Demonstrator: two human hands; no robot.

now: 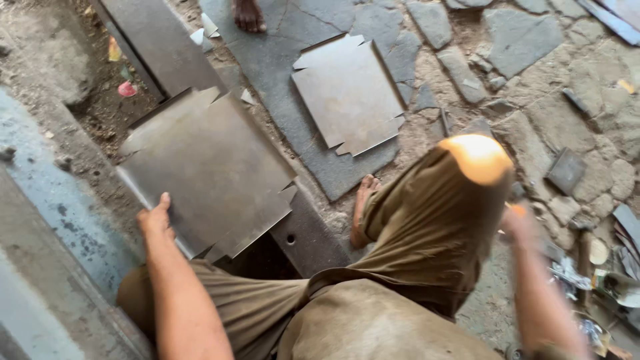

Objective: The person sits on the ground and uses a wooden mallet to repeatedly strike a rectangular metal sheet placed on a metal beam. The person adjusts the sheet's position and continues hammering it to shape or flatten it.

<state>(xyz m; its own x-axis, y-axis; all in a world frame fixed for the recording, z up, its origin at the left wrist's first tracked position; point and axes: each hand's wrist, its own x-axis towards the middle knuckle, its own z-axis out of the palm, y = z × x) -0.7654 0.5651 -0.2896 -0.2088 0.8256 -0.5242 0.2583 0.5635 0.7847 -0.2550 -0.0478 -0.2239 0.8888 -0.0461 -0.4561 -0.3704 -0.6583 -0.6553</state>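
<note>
My left hand (157,220) grips the near left edge of a large grey metal sheet (213,167) with notched corners, thumb on top. The sheet lies tilted over a dark steel bar with a hole (308,237). My right hand (521,225) is low at the right, past my raised knee (477,160). It is blurred, so what it holds cannot be made out. A second notched metal sheet (347,93) lies flat on the stone floor ahead, apart from both hands.
My bare foot (363,207) rests on the stone paving beside the bar. Another person's bare foot (248,15) stands at the top. A long steel plate (160,40) runs up left. Scrap and small tools (600,280) lie at the right.
</note>
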